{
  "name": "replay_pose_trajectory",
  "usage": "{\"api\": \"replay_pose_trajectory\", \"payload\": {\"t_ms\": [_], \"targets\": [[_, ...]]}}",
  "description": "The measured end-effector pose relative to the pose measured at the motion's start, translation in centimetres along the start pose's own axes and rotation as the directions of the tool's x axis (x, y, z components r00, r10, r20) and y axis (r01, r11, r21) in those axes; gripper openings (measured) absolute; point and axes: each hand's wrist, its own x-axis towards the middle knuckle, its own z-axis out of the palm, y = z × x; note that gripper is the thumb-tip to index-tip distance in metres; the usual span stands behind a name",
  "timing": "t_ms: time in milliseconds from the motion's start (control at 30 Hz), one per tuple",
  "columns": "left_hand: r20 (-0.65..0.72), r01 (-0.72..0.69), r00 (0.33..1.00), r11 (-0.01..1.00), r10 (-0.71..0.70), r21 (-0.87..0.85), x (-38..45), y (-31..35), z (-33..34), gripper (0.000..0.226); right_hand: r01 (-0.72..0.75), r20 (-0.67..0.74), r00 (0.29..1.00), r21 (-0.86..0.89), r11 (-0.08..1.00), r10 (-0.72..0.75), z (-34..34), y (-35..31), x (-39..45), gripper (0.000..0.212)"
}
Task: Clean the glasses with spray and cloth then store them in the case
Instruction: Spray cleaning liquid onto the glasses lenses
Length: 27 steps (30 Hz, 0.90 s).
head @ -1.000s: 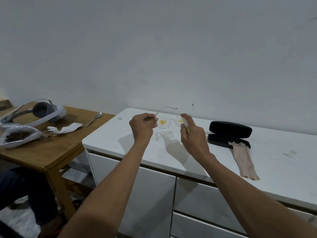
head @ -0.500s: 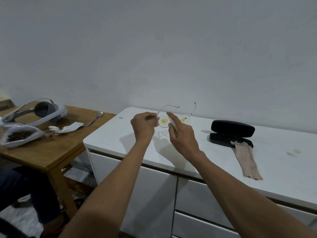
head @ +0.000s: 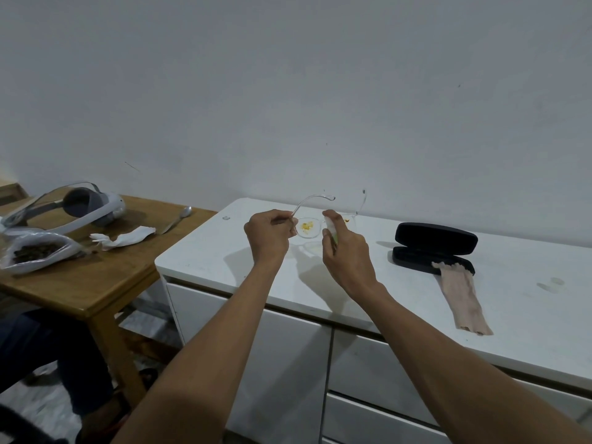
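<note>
- Fingers of the left hand (head: 267, 233) pinch the clear glasses (head: 309, 226) by one temple, holding them above the white counter (head: 224, 261).
- Right hand (head: 347, 251) grips a small spray bottle (head: 332, 230), its nozzle just beside the yellow-smeared lens.
- At three o'clock from the hands, a black case (head: 434, 243) lies open, with a beige cloth (head: 461, 299) draped over its near edge.

Dim, even indoor light with a grey cast; the wall (head: 320, 91) reads flat and dull. Soft shadows fall on the white bench (head: 224, 261) below the left grip (head: 269, 235) and right grip (head: 344, 248), so light arrives from above. No glare. Wide-angle stretch swells the forearms toward the lower edge; detail is slightly soft throughout
</note>
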Motion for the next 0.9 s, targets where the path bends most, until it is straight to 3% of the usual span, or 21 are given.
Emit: {"api": "replay_pose_trajectory", "payload": {"t_ms": [333,467,700,900], "targets": [[-0.01,0.009,1.0,0.999,-0.009,-0.035,0.3,0.0,-0.1,0.013,-0.077,-0.109,0.991,0.055,0.995,0.083,-2.4,2.8,-0.6,0.059],[-0.006,-0.011,1.0,0.999,0.01,-0.049,0.6,0.6,-0.2,0.013,-0.18,-0.171,0.967,0.073,0.981,0.19,-3.0,4.0,-1.2,0.053],[-0.014,-0.031,0.999,0.997,0.03,-0.072,0.6,1.4,0.0,0.013,-0.275,0.028,0.961,0.179,0.945,0.274,-2.8,5.3,-1.3,0.053],[0.003,-0.018,1.0,0.997,0.019,-0.075,0.4,1.4,0.4,0.013,-0.274,0.069,0.962,0.225,0.935,0.265,-2.3,4.4,-0.5,0.048]]}}
